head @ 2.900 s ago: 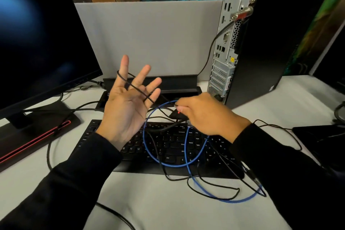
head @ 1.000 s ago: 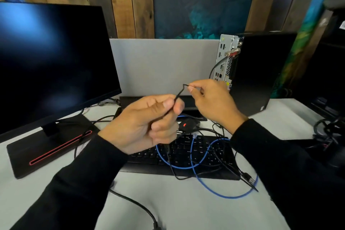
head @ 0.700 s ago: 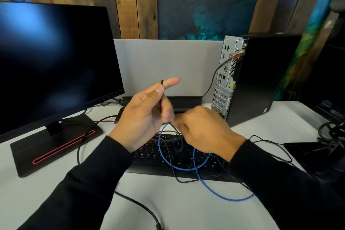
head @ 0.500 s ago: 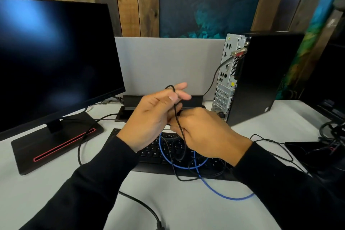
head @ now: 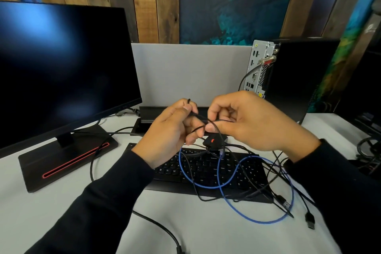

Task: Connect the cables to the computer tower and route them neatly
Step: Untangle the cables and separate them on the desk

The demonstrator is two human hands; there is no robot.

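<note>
A thin black cable (head: 199,117) runs between both my hands above the keyboard. My left hand (head: 171,132) pinches it, with a short end sticking up past the thumb. My right hand (head: 247,119) grips the same cable just to the right. Below them a black mouse (head: 214,142) with a red wheel lies at the keyboard's far edge. A blue cable (head: 255,218) loops over the black keyboard (head: 206,171) among tangled black cables. The black computer tower (head: 296,76) stands at the back right, its rear panel (head: 257,68) facing me with one cable plugged in.
A dark monitor (head: 61,64) on a black stand with a red stripe fills the left. A grey divider panel (head: 189,72) stands behind the desk. A loose USB plug (head: 310,220) lies at the right front. More cables and dark gear sit at the far right edge.
My right hand has risen from below my left hand to level with it and now holds the cable beside it. The mouse has come into sight beneath the hands.
</note>
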